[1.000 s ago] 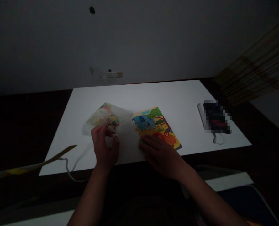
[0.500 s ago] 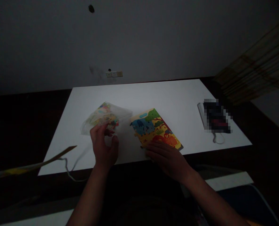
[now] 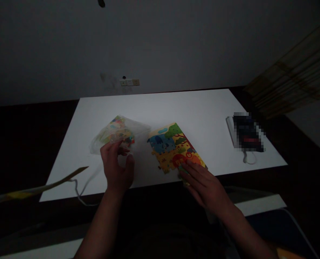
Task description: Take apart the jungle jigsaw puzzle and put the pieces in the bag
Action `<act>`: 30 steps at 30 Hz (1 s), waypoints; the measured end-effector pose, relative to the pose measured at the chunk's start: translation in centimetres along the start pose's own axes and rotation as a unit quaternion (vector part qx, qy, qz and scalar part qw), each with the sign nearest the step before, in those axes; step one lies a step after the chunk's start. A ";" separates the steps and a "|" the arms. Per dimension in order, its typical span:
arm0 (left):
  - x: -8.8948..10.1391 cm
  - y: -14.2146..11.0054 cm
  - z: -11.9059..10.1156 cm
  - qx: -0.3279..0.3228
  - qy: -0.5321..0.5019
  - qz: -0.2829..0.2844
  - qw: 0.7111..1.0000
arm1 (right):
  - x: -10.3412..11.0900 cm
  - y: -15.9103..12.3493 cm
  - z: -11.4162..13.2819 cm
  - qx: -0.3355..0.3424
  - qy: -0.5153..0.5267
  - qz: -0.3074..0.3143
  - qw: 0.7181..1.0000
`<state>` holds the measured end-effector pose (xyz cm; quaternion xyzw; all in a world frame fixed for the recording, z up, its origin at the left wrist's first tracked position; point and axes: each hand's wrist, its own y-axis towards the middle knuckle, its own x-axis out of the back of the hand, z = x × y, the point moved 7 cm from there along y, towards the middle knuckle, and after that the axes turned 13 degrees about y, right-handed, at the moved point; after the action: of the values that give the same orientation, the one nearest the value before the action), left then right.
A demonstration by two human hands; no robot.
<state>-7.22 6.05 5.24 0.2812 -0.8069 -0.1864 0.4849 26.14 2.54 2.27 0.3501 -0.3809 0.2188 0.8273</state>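
Observation:
An animal jigsaw puzzle (image 3: pixel 162 145) with a blue elephant, a green tree and an orange lion lies on the white table, its lower left edge jagged. My right hand (image 3: pixel 203 181) rests with fingers stretched out over its lower right part. Beneath those fingertips a greenish puzzle piece (image 3: pixel 184 176) shows in part. To the left lies a clear plastic bag (image 3: pixel 137 126) with colourful printed pieces (image 3: pixel 122 135) in it. At the bag's near edge is my left hand (image 3: pixel 117 163), fingers bent and thumb apart; whether it touches the bag is hard to tell.
A pixelated dark object with a cord (image 3: pixel 247 135) sits on the right of the white table (image 3: pixel 192 104). A yellowish strip (image 3: pixel 54 183) and a pale strap reach in from the left. Behind the table is a wall with sockets (image 3: pixel 129 82).
My right hand has slid right and slightly down along the puzzle, uncovering more of its lower left edge. The left hand has barely moved. The view has shifted slightly.

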 end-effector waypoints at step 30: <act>0.3 0.1 -0.5 -0.031 0.008 0.001 0.999 | 1.0 1.8 -0.6 -0.036 0.023 0.014 0.999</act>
<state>-6.95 5.96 5.71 0.2668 -0.7971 -0.2088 0.4999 25.92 4.26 3.56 0.3092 -0.3741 0.2244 0.8450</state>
